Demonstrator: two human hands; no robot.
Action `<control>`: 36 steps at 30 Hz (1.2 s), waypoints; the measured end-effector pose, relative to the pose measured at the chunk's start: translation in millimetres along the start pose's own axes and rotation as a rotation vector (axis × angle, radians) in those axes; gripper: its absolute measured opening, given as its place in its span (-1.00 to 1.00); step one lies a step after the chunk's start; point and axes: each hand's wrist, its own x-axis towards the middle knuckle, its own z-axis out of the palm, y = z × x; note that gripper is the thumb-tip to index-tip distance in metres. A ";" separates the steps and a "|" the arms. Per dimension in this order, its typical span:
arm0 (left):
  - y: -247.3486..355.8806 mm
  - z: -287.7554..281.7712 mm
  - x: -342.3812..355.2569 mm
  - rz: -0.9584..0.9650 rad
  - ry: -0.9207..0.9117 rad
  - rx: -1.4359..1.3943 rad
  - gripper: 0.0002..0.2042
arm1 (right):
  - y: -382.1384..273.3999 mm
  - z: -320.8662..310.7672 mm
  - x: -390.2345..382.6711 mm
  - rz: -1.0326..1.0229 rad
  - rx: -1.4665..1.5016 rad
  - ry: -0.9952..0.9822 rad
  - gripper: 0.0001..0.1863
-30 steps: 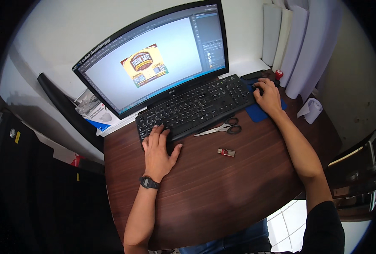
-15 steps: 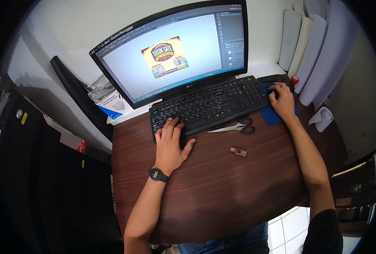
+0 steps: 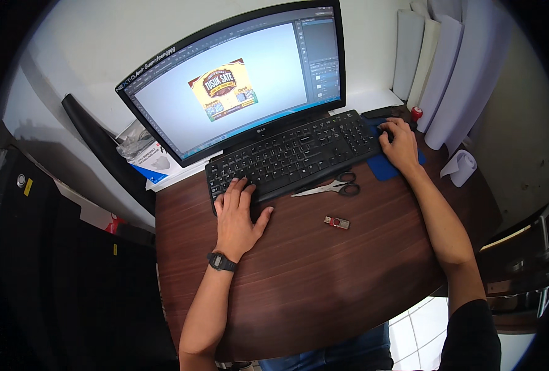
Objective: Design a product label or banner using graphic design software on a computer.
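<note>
My left hand (image 3: pixel 235 222) rests its spread fingertips on the lower left keys of a black keyboard (image 3: pixel 305 151), with the thumb out over the desk. A black watch (image 3: pixel 221 261) is on that wrist. At the keyboard's right end, my right hand (image 3: pixel 400 145) curves over a dark mouse (image 3: pixel 383 132), mostly hidden beneath the fingers, on a blue mouse pad (image 3: pixel 386 169). Behind the keyboard stands a monitor (image 3: pixel 243 93) with a yellow and brown graphic on a white canvas. Scissors with black handles (image 3: pixel 348 183) lie along the keyboard's front edge.
A red and silver USB stick (image 3: pixel 337 222) lies on the brown desk (image 3: pixel 299 278). Tall paper rolls (image 3: pixel 447 68), a small curled roll (image 3: pixel 459 169) and a red-topped stamp (image 3: pixel 416 114) are at the right. A mask box (image 3: pixel 162 162) stands left of the monitor.
The whole view has shifted slightly, so things appear a little farther left. Both hands keep their places on the keyboard and mouse.
</note>
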 end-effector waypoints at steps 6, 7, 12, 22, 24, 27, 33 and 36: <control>-0.4 0.2 0.3 0.001 0.005 -0.008 -0.42 | -1.6 -0.8 -0.2 -0.001 -0.009 -0.003 -0.72; -0.7 0.3 0.2 0.001 0.005 -0.008 -0.42 | -1.2 -0.2 -0.4 -0.001 -0.015 -0.003 -0.72; -0.6 0.3 0.5 0.001 0.003 -0.005 -0.42 | -2.3 -1.1 -0.4 0.002 -0.030 0.001 -0.72; 0.5 1.0 -0.6 0.000 0.002 -0.018 -0.41 | -1.9 -0.7 -1.4 0.016 -0.015 -0.010 -0.73; 1.5 -1.4 1.0 0.006 0.002 -0.015 -0.41 | -2.5 -2.1 -0.4 0.018 -0.009 -0.005 -0.73; 0.5 -1.8 1.2 0.006 0.005 -0.007 -0.41 | -3.9 -2.2 0.2 0.024 -0.014 -0.006 -0.73; 0.0 0.3 0.1 -0.004 0.002 -0.010 -0.41 | -4.3 -2.5 -0.9 0.018 -0.009 -0.010 -0.74; -1.6 0.7 -1.2 -0.006 -0.014 -0.001 -0.39 | -2.2 0.2 -1.9 -0.004 -0.003 0.003 -0.73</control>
